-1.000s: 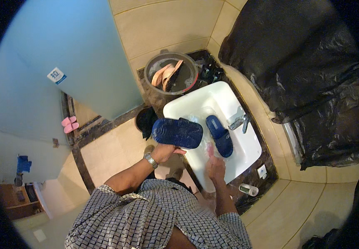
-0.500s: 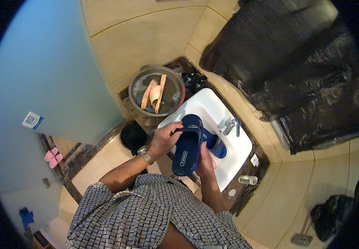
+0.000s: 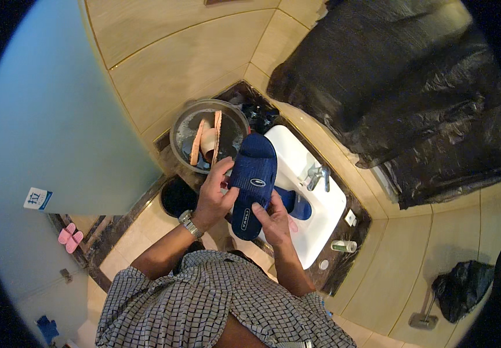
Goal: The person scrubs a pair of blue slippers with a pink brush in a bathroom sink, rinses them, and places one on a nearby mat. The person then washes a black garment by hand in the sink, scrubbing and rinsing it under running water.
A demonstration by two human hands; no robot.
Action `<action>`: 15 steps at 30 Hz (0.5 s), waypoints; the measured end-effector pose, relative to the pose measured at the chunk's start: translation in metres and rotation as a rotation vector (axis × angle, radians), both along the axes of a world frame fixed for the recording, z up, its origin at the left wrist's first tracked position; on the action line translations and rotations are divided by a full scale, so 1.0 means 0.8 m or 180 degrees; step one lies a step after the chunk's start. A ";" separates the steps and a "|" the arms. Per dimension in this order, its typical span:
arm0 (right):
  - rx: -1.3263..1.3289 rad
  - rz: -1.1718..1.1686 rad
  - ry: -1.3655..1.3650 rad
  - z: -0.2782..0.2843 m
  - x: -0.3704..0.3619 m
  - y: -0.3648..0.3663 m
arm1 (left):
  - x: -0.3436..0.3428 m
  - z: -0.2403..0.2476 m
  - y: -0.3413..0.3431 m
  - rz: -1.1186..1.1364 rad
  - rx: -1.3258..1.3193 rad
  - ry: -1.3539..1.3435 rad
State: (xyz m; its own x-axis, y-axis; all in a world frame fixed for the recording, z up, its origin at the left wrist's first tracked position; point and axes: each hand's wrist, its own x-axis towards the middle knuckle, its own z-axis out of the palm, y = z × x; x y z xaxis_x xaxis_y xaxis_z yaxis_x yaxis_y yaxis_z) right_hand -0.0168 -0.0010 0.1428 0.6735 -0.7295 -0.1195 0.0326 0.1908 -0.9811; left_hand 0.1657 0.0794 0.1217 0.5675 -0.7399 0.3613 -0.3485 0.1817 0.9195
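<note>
A dark blue slide slipper [image 3: 253, 162] is held up between my hands, its sole side down and its strap facing me. My left hand [image 3: 211, 200] grips its left edge beside the strap, fingers bent. With the thumb lying on the insole near the heel, my right hand [image 3: 275, 221] holds the right side, the other fingers partly hidden behind it. Beneath and to the right, a second blue slipper [image 3: 302, 209] lies in the white sink [image 3: 326, 223]. A pair of salmon-pink slippers [image 3: 196, 145] stands on edge in a round basin [image 3: 176, 142] of sudsy water.
A chrome faucet [image 3: 319, 177] rises at the sink's right side. On the dark counter lie a small bottle [image 3: 343, 246] and a round white lid [image 3: 323, 264]. A black bin [image 3: 176, 197] stands below the basin. Frosted glass [image 3: 71, 116] is at left, near pink slippers [image 3: 69, 238].
The held slipper has turned and shifted up, toward the basin, so its strap top shows more. My right thumb has come onto the insole. The view has shifted slightly.
</note>
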 end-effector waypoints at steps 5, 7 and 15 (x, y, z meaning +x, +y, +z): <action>-0.0606 0.0143 0.0242 -0.009 0.009 0.003 | -0.028 -0.006 0.033 0.0008 0.0304 0.0359; -0.2068 0.0216 0.0581 0.008 0.011 0.005 | -0.044 0.030 0.044 -0.0016 0.0374 0.0531; -0.3511 0.1041 0.0185 0.045 -0.038 0.001 | -0.077 0.013 0.071 -0.0429 -0.1534 0.3988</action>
